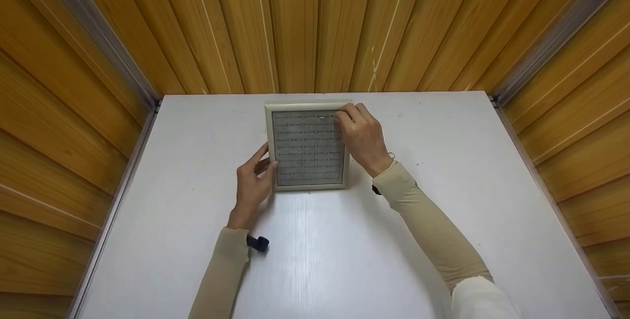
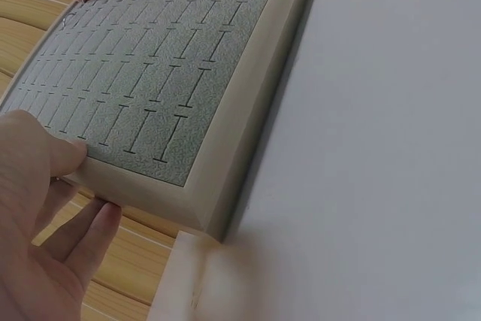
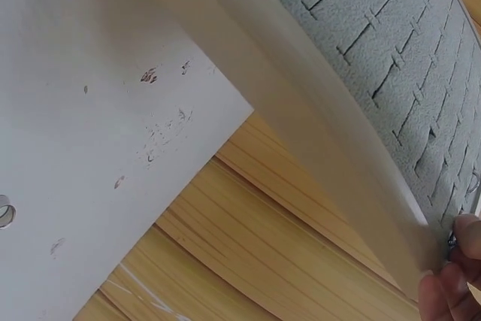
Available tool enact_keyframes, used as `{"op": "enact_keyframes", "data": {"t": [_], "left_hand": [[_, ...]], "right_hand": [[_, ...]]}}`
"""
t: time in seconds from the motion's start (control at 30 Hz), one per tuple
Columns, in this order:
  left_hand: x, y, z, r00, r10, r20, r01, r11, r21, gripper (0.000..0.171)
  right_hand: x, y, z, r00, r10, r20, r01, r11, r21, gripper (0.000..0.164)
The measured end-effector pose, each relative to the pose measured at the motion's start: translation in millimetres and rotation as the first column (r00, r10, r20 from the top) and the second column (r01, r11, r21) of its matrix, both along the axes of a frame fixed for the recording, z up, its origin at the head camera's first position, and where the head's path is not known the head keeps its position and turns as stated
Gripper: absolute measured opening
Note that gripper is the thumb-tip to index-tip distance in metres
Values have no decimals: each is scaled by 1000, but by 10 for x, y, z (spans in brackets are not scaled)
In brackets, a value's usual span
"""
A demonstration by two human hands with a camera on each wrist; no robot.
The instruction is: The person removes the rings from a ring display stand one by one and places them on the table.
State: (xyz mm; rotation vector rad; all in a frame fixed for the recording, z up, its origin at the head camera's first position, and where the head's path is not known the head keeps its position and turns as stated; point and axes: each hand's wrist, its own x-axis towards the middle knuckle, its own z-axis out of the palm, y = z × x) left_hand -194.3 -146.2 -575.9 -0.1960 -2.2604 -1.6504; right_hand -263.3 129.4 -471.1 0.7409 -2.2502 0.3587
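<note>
A ring display tray point(image 1: 307, 149) with a pale frame and a grey slotted pad is tilted up above the white table. My left hand point(image 1: 253, 183) grips its left edge, thumb on the front and fingers behind, as the left wrist view shows. At the upper right corner, my right hand point(image 1: 363, 134) pinches a small shiny ring point(image 3: 452, 240) against the pad; fingers hide most of it. Another ring point(image 3: 473, 183) sits in a slot close by, along the top row.
On the white table point(image 1: 172, 240) lies a silver ring point(image 3: 6, 211), near my right wrist. Dark marks point(image 3: 150, 75) spot the tabletop. Yellow wood-slat walls point(image 1: 295, 28) rise behind and at both sides.
</note>
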Motion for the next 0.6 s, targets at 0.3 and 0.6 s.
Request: {"op": "enact_keyframes", "data": {"t": [0.3, 0.6], "left_hand": [[-17, -3, -2, 1000, -7, -6, 7, 1000, 2, 59], [-18, -5, -10, 1000, -14, -18, 14, 1000, 24, 59]], "right_hand": [[-7, 23, 4, 1000, 28, 0, -28, 999, -34, 16], [11, 44, 11, 999, 39, 20, -39, 999, -33, 13]]}}
